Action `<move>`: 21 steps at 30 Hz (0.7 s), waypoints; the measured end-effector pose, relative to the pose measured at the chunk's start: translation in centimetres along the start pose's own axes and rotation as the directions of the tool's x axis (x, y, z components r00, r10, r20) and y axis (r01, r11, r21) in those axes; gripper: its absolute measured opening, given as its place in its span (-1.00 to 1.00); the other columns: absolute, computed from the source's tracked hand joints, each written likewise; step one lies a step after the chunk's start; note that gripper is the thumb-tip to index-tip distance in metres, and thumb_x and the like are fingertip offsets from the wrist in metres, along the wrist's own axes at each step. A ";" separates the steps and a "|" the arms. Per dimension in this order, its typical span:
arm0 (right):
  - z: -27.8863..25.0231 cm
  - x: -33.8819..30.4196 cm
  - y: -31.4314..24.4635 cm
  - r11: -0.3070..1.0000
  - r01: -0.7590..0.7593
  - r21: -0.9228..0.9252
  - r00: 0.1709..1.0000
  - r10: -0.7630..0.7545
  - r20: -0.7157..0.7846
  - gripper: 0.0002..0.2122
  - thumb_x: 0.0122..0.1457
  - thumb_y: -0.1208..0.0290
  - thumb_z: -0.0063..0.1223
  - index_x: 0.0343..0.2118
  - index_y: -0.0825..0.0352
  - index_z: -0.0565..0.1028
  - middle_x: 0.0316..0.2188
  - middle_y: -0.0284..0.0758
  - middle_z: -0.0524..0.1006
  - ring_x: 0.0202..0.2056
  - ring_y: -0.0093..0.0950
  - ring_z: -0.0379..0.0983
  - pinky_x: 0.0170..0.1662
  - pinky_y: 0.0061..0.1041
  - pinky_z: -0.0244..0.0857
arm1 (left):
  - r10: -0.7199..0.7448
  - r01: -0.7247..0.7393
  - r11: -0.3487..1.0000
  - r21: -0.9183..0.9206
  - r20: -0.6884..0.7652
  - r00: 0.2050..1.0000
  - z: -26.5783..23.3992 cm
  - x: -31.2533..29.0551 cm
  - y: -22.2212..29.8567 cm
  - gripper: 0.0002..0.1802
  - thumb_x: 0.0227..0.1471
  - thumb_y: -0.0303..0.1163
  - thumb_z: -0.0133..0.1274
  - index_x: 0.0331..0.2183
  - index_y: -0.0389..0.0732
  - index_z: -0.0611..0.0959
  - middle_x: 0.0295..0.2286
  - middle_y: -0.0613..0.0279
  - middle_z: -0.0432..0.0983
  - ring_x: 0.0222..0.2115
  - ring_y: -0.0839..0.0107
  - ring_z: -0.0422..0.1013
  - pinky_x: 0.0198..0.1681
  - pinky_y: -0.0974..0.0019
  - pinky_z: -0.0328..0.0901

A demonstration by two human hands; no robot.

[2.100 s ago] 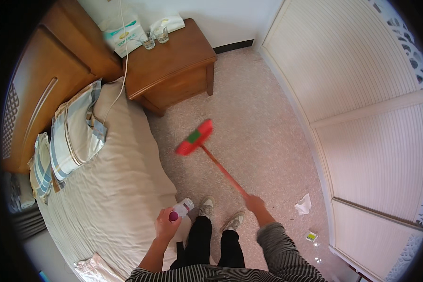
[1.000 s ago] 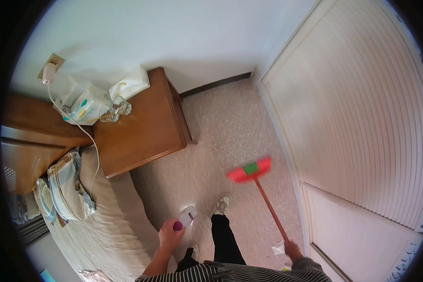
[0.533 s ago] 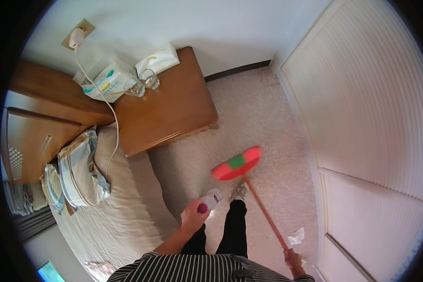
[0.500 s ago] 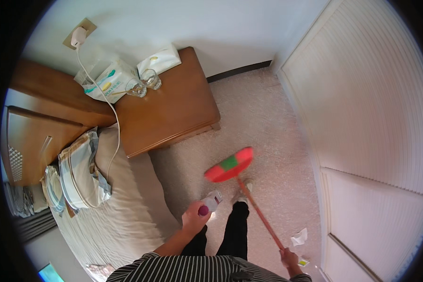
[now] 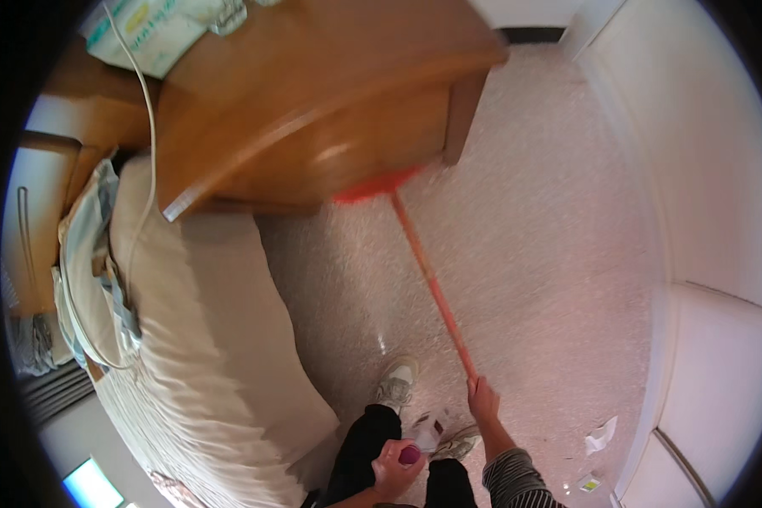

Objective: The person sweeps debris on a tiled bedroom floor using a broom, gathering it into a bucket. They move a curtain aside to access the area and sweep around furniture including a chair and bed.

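My right hand (image 5: 483, 401) is closed around the upper part of a long-handled broom (image 5: 438, 296). The broom's red head reaches the gap beneath the wooden nightstand (image 5: 389, 123), and part of it is hidden by the nightstand's lower edge. Down by my legs, my left hand (image 5: 391, 471) grips a clear plastic bottle (image 5: 431, 428) near its purple cap. The bottle points away from me, over my shoes. I cannot tell how full it is.
A bed (image 5: 203, 313) with a beige cover runs along the left. White sliding doors (image 5: 724, 347) line the right side. A crumpled tissue (image 5: 600, 435) and a small packet (image 5: 588, 483) lie on the floor at the right. A white cable (image 5: 151, 118) hangs beside the nightstand.
The broom head has moved away from me, from open floor to beneath the nightstand. My right arm has reached forward. My left hand keeps the bottle, now lower in view.
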State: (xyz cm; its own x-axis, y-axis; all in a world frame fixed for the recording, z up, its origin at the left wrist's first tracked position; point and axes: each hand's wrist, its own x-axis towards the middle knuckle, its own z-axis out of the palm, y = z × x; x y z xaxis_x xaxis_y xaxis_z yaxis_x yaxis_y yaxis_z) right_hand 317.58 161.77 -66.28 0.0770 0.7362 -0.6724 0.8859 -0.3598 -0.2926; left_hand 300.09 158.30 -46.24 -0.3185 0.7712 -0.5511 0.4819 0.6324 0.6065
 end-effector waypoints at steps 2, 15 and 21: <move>3.4 4.6 -2.2 0.998 0.022 0.067 0.998 -0.018 -0.057 -0.72 0.02 0.13 -0.22 -0.45 0.28 0.29 -0.61 -0.10 0.42 -0.57 -0.09 0.35 -0.51 -0.18 0.19 | 0.032 -0.032 0.999 0.021 0.007 0.999 0.2 0.1 -0.4 -0.66 -0.46 -0.42 0.18 -0.49 -0.20 0.44 -0.59 0.16 0.33 -0.59 0.30 0.32 -0.54 0.36 0.24; 2.1 10.6 -13.4 0.977 0.122 0.177 0.992 -0.113 -0.058 -0.69 0.04 0.12 -0.27 -0.43 0.34 0.25 -0.63 -0.03 0.40 -0.53 -0.05 0.34 -0.47 -0.13 0.20 | 0.060 -0.056 0.997 0.048 -0.082 0.995 1.7 -2.4 -1.4 -0.66 -0.47 -0.42 0.18 -0.49 -0.20 0.44 -0.60 0.15 0.33 -0.59 0.29 0.32 -0.54 0.36 0.24; -0.8 -3.1 3.0 0.997 -0.063 -0.038 0.994 0.066 0.090 -0.69 0.01 0.10 -0.23 -0.42 0.31 0.25 -0.65 -0.02 0.40 -0.53 -0.05 0.34 -0.46 -0.15 0.21 | 0.055 -0.051 0.997 0.054 -0.068 0.996 4.4 -5.6 -3.5 -0.68 -0.41 -0.37 0.16 -0.47 -0.16 0.44 -0.57 0.16 0.35 -0.59 0.27 0.35 -0.58 0.34 0.26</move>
State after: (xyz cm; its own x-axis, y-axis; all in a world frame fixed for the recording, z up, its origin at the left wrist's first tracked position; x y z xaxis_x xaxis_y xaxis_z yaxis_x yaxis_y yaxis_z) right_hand 320.41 158.90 -64.52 0.0938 0.6565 -0.7485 0.8961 -0.3832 -0.2239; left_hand 303.78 151.48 -47.76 -0.3466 0.8078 -0.4767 0.5406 0.5874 0.6023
